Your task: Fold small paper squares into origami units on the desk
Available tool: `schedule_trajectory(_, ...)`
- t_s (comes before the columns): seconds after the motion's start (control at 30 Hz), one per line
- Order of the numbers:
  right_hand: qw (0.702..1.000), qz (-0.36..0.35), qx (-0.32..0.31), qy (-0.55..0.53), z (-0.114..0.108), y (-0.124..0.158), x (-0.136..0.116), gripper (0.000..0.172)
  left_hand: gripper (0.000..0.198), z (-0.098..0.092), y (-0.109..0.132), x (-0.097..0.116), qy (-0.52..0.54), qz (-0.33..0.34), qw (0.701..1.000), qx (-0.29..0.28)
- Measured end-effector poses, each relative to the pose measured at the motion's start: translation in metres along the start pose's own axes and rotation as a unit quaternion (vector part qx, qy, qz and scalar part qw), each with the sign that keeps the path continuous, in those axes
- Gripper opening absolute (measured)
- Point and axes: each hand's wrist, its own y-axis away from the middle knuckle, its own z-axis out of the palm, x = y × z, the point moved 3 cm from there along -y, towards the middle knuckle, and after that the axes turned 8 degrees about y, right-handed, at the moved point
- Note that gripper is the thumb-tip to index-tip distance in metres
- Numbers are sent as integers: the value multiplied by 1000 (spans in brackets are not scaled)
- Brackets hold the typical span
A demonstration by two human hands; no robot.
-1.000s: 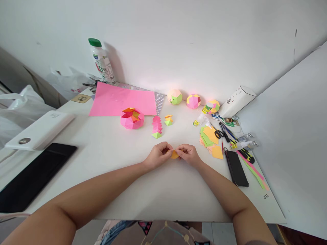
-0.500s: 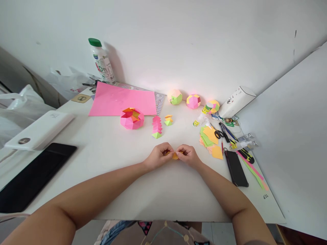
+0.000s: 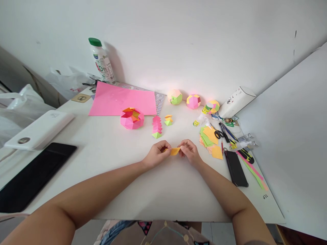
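A small orange piece of paper (image 3: 174,151) is stretched between my two hands, just above the white table. My left hand (image 3: 158,153) pinches its left side between thumb and fingers. With closed fingertips, my right hand (image 3: 189,152) grips the paper's right end. Beyond my hands lie a row of pink folded paper pieces (image 3: 156,125) with a green one in front, and a short row of orange and green folded pieces (image 3: 168,120). Farther left, an open pink paper ball (image 3: 132,119) shows orange and red inside.
Loose paper squares (image 3: 211,136), scissors (image 3: 218,133) and a black phone (image 3: 236,169) lie at the right. Finished paper balls (image 3: 193,101) line the wall by a white box (image 3: 237,102). A pink sheet (image 3: 122,102) and a bottle (image 3: 102,63) are at back left.
My hands have drawn slightly apart, the right one moving a little right and up. More of the orange paper now shows between them. The other things stay put.
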Motion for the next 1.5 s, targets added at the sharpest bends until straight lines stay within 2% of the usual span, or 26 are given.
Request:
schedule_trajectory(0.1,996,-14,-48,74,5,2,-3,20,13,2,0,1,-12,0,1000,-14)
schedule_trajectory(0.2,992,-33,-63,107,7,2,-5,21,14,3,1,1,-28,5,999,-31)
schedule_trajectory(0.37,994,-25,-45,100,6,3,-5,18,15,4,1,1,-29,3,999,-30)
schedule_trajectory(0.53,998,33,39,32,-2,0,3,17,18,1,2,5,-6,3,1000,-6)
schedule_trajectory(0.63,997,48,62,-13,-5,-2,7,16,19,0,2,5,12,-4,1000,6)
schedule_trajectory(0.77,998,38,50,-4,-5,-2,5,14,18,1,3,4,36,-8,999,-1)
schedule_trajectory(0.97,997,8,-34,68,2,1,-3,15,17,4,2,0,-12,-8,999,-30)
schedule_trajectory(1.03,998,10,-29,60,3,2,-4,16,16,4,2,0,-23,-15,999,-32)
schedule_trajectory(1.33,994,53,69,-65,-9,-4,10,14,15,4,3,4,-9,-20,1000,-21)
schedule_trajectory(1.5,1000,26,10,12,-4,-3,7,15,22,4,3,4,13,-12,999,-27)
